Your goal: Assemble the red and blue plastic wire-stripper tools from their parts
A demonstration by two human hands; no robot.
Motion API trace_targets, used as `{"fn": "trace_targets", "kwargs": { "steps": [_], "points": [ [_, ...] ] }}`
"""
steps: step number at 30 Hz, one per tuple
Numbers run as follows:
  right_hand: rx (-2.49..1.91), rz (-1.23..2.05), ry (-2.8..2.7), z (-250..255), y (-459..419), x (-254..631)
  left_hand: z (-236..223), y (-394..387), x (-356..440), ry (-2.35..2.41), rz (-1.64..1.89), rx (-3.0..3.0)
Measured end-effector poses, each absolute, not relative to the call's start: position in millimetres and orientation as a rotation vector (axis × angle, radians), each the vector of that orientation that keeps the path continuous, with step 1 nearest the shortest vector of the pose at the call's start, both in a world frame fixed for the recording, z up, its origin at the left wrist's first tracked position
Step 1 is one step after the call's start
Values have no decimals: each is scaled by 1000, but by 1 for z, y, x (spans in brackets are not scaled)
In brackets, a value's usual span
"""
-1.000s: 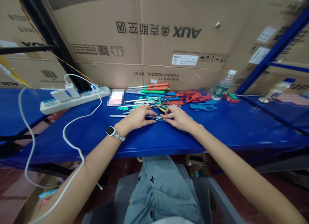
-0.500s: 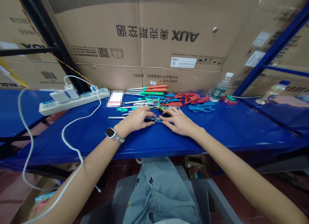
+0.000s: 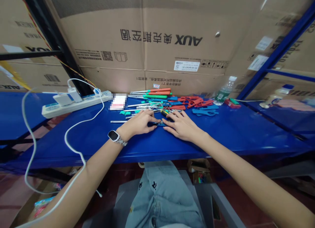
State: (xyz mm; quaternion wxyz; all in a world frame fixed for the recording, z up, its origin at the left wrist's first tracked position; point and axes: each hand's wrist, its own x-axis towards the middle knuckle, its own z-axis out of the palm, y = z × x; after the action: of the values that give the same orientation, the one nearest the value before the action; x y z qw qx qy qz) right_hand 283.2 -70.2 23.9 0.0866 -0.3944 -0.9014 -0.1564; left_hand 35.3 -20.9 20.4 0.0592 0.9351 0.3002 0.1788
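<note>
The bare left hand (image 3: pixel 141 123) is pinching a small dark-and-blue metal tool (image 3: pixel 160 123) at the frame's centre. The bare right hand (image 3: pixel 183 125) is touching its right end; whether it is gripping, I cannot tell.

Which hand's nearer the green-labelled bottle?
Right. The right hand is left of the bottle and closer to the table's front edge; the left hand is farther left.

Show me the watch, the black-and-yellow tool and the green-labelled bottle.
Watch (image 3: pixel 113 135), head view: its dark screen.
Black-and-yellow tool (image 3: pixel 164 113), head view: its exposed part.
Green-labelled bottle (image 3: pixel 222 94), head view: its label.
</note>
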Motion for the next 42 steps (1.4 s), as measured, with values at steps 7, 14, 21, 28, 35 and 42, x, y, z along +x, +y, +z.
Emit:
{"fn": "trace_targets", "kwargs": {
  "steps": [7, 14, 21, 28, 35, 42],
  "points": [
    [-1234, -352, -2678, 21, -74, 283, 21, -21, 36, 944, 510, 2896],
    [-1237, -168, -2581, 17, -68, 286, 25, -26, 39, 1034, 565, 2860],
    [-1235, -323, -2661, 20, -68, 287, 27, -27, 38, 1018, 548, 2861],
    [-1236, -309, -2667, 17, -69, 291, 21, -23, 37, 886, 532, 2933],
    [-1258, -311, -2449, 14, -68, 297, 23, -25, 40, 895, 517, 2976],
    [-1254, -297, -2559, 18, -72, 295, 22, -24, 41, 863, 569, 2930]
  ]
}}
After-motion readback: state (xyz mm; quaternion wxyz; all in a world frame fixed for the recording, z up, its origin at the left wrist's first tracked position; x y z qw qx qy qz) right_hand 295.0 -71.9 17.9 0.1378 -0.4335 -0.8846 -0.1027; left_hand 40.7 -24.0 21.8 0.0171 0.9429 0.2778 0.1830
